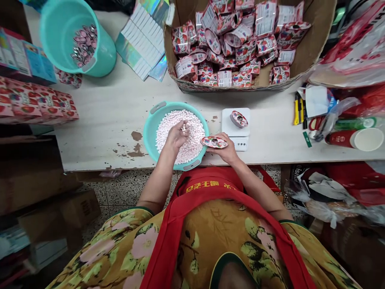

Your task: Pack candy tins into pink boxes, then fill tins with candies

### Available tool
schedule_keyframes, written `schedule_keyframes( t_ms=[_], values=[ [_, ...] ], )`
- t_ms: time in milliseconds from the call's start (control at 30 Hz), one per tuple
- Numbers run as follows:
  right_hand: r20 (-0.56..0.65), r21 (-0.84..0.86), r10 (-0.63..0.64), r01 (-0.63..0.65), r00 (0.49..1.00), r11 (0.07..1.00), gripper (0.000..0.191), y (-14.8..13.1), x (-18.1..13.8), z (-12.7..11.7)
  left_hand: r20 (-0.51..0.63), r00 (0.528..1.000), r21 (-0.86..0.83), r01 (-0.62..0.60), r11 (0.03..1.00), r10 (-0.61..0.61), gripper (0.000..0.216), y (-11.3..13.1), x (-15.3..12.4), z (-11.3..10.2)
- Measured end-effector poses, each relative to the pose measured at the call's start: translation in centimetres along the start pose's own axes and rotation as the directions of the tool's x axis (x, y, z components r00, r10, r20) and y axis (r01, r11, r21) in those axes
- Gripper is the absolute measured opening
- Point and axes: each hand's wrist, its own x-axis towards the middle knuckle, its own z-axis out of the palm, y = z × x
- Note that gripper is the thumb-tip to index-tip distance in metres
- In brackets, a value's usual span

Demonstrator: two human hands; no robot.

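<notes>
My left hand (pixel 177 135) is over the turquoise basin (pixel 149 149), palm turned up, its curled fingers around a few small white candies. Below it, pale white-pink candies (pixel 194 149) fill the basin. At the basin's right rim my right hand (pixel 227 153) grips a small strawberry-printed packet (pixel 214 141) with its opening upward. Behind that hand is a white digital scale (pixel 227 125), and another such packet (pixel 239 119) stands on its plate.
A large cardboard box (pixel 261 83) of similar packets stands at the back. A turquoise bucket (pixel 105 56) with pink and silvery lids is at back left, near strawberry-printed boxes (pixel 45 102). On the right lie a yellow cutter (pixel 297 110) and a red paper cup (pixel 339 138).
</notes>
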Motion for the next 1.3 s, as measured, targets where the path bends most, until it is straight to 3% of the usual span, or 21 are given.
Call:
schedule_keyframes(
  t_ms=[100, 167, 233, 367, 433, 500, 700, 800, 900, 1000, 1033, 1100, 1200, 1300],
  values=[
    [-0.093, 0.008, 0.056, -0.055, 0.994, 0.998, 0.065, 0.8, -1.7, -2.8, 0.034, 0.999, 0.013, -0.004, 1.0, 0.004, 0.015, 0.9, 0.1, -0.4],
    [-0.233, 0.043, 0.137, -0.131, 0.963, 0.99, 0.068, 2.1, -3.1, -5.4, 0.012, 1.0, 0.001, -0.009, 1.0, 0.009, 0.027, 1.4, 0.2, -0.8],
    [-0.421, 0.097, 0.217, -0.194, 0.881, 0.976, 0.074, 3.9, -3.9, -8.5, -0.03, 0.999, -0.016, -0.013, 1.0, 0.012, 0.037, 1.6, 0.4, -1.0],
    [-0.733, 0.162, 0.254, -0.201, 0.631, 0.966, 0.079, 8.5, -2.9, -14.3, -0.06, 0.997, -0.004, -0.043, 0.999, 0.043, 0.03, 1.1, 1.1, -0.5],
    [-0.785, 0.182, 0.261, -0.193, 0.562, 0.964, 0.077, 10.5, -1.5, -16.2, -0.062, 0.998, 0.039, -0.032, 0.999, 0.034, 0.021, 0.7, 1.4, 0.2],
    [-0.8, 0.181, 0.258, -0.191, 0.541, 0.965, 0.073, 11.9, -0.2, -17.2, -0.041, 0.998, 0.075, -0.04, 0.996, 0.043, 0.018, 0.3, 1.5, 1.1],
    [-0.808, 0.155, 0.205, -0.137, 0.553, 0.978, 0.064, 13.7, 1.3, -16.9, 0.167, 0.986, 0.228, -0.066, 0.971, 0.028, 0.03, -1.4, 0.9, 5.6],
    [-0.809, 0.109, 0.185, -0.166, 0.558, 0.98, 0.063, 14.1, 1.0, -17.0, 0.204, 0.979, 0.329, -0.09, 0.94, 0.022, 0.04, -2.2, 1.1, 8.1],
    [-0.823, -0.074, 0.083, -0.25, 0.563, 0.965, 0.069, 13.8, -0.2, -16.8, 0.235, 0.972, 0.343, -0.061, 0.937, -0.023, 0.049, -2.5, 1.5, 9.9],
    [-0.835, -0.351, -0.133, -0.332, 0.534, 0.876, 0.088, 12.3, -1.7, -14.9, 0.253, 0.967, 0.316, -0.072, 0.946, -0.011, 0.046, -2.5, 1.8, 10.5],
    [-0.811, -0.417, -0.186, -0.325, 0.554, 0.849, 0.091, 11.6, -1.9, -13.8, 0.258, 0.966, 0.295, -0.085, 0.952, 0.006, 0.042, -2.6, 1.8, 10.3],
    [-0.716, -0.484, -0.219, -0.245, 0.663, 0.84, 0.09, 10.3, -1.0, -11.5, 0.258, 0.966, 0.246, -0.097, 0.964, 0.031, 0.034, -2.7, 1.8, 9.8],
    [-0.547, -0.432, -0.129, -0.147, 0.827, 0.89, 0.07, 9.1, 2.7, -8.9, 0.194, 0.981, 0.165, -0.059, 0.985, 0.026, 0.028, -2.8, 1.5, 8.2],
    [-0.485, -0.258, 0.014, -0.158, 0.875, 0.953, 0.051, 7.3, 6.6, -8.3, 0.099, 0.994, 0.089, -0.061, 0.994, 0.052, 0.026, -2.6, 1.0, 6.1]
  ],
)
